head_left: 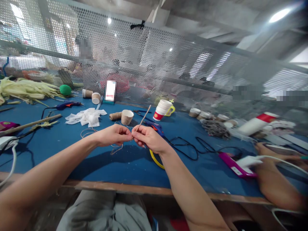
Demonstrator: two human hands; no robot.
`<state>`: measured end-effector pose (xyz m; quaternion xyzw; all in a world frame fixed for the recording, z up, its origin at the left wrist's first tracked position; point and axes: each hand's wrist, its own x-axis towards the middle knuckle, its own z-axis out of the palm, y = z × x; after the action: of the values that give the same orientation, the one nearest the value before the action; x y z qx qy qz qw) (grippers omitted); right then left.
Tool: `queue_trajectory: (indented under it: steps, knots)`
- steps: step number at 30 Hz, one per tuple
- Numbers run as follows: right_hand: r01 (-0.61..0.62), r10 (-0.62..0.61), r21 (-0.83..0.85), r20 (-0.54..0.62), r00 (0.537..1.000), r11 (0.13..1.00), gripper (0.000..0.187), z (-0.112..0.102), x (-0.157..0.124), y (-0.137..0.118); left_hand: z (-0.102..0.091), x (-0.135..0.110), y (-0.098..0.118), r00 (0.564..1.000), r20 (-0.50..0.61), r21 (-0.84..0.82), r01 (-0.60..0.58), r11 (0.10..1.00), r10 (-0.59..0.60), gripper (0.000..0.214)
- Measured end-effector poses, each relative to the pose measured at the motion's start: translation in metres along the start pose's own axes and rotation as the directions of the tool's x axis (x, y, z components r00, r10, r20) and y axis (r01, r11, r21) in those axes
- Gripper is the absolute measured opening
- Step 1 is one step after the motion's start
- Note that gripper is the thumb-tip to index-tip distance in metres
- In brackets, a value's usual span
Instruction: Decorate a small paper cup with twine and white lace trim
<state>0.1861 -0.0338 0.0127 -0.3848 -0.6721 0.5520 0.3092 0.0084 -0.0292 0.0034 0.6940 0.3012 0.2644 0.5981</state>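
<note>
Over the front half of the blue table, my left hand (115, 134) and my right hand (150, 138) meet with fingertips pinched together. Between them is a thin tan cord (144, 117), whose stiff-looking end slants up past my right thumb. Loose strands of cord (117, 150) lie below my left hand. Just behind the hands stand a small brown-wrapped cup (127, 117) and a roll of tan twine (115, 116). A blue glue gun (156, 127) lies partly hidden behind my right hand. Under my right wrist shows part of a yellow ring (156, 160).
Stacked paper cups (161, 110) stand behind. White crumpled cloth (86, 117) and pale husks (26, 88) lie left. A black cable (185, 149) runs to a purple power strip (237, 165) on the right, near another person's arm (276, 179). A perforated metal screen (149, 61) rises behind.
</note>
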Motion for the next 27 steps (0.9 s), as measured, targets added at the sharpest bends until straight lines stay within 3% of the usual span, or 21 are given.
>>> queue_trajectory:
  steps: [8, 19, 23, 27]
  knots:
    - [0.069, -0.083, -0.078, -0.195, 0.977, 0.995, 0.030, 0.005, 0.005, 0.004, 0.005, 0.001, 0.005, 0.993, -0.118, 0.052, -0.022, 0.998, 0.028, 0.024]
    - [0.064, -0.050, 0.090, -0.149, 0.988, 0.994, 0.029, 0.006, 0.004, 0.003, 0.003, 0.002, -0.001, 0.998, -0.065, -0.089, -0.030, 0.996, 0.024, 0.022]
    - [0.084, -0.061, 0.141, -0.162, 0.985, 0.986, 0.029, 0.010, 0.005, 0.004, 0.005, 0.003, 0.002, 0.983, -0.180, -0.029, -0.046, 0.998, 0.041, 0.021]
    - [0.050, -0.010, 0.283, -0.142, 0.990, 0.958, 0.028, 0.013, 0.009, 0.008, 0.007, 0.007, -0.002, 0.940, -0.324, 0.028, -0.103, 0.994, 0.107, 0.021]
